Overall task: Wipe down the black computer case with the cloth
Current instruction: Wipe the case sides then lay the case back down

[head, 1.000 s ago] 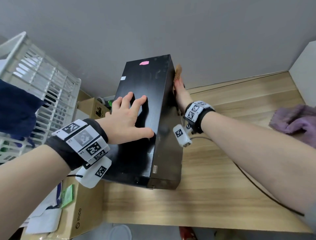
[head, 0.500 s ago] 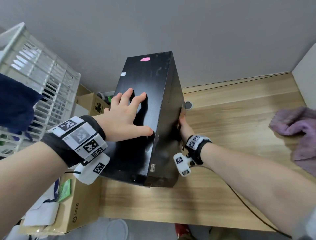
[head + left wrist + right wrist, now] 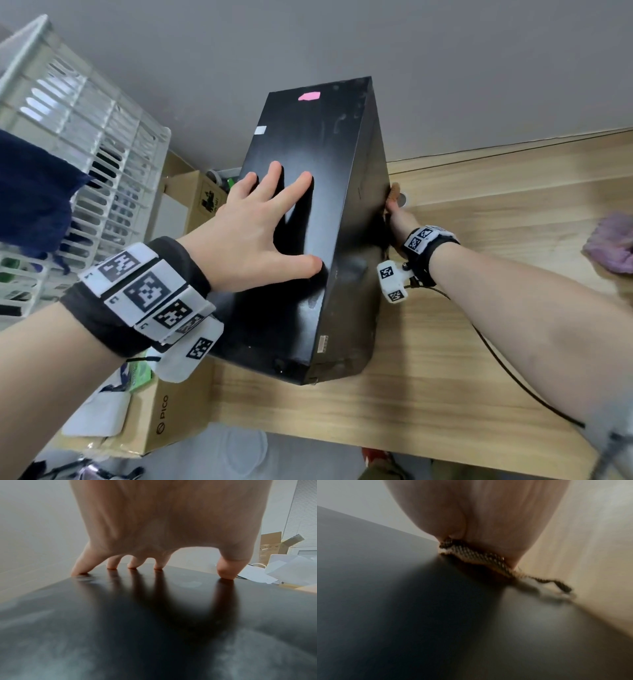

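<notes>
Head view: "PICO" box (image 3: 164,411); left hand (image 3: 253,233) splayed flat on case (image 3: 308,144); right hand (image 3: 397,214), grip unclear, presses cloth (image 3: 394,193) farther back than before.

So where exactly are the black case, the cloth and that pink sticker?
black case (image 3: 337,178): head view, bare top panel.
cloth (image 3: 476,555): right wrist view, woven edge under the hand.
pink sticker (image 3: 309,96): head view, its middle.

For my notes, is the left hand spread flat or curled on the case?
Spread: left hand presses straight fingertips on the case.
</notes>
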